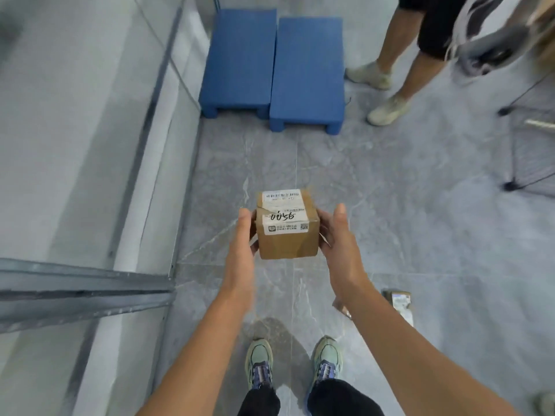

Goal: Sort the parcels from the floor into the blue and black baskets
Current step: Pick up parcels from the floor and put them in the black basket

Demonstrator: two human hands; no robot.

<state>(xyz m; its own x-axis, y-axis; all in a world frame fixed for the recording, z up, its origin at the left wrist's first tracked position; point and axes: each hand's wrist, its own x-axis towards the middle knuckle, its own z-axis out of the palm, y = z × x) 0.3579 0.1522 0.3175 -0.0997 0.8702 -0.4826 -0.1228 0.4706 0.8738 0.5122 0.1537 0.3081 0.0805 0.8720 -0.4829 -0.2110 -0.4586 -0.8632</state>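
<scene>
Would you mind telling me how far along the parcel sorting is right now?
Done: nothing sorted is in view. In hand: the left hand and right hand hold one box between them. Left: placing that box, plus another parcel lying on the floor.

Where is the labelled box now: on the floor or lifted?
Lifted. The left hand and right hand grip the box by its sides, clear of the floor.
</scene>
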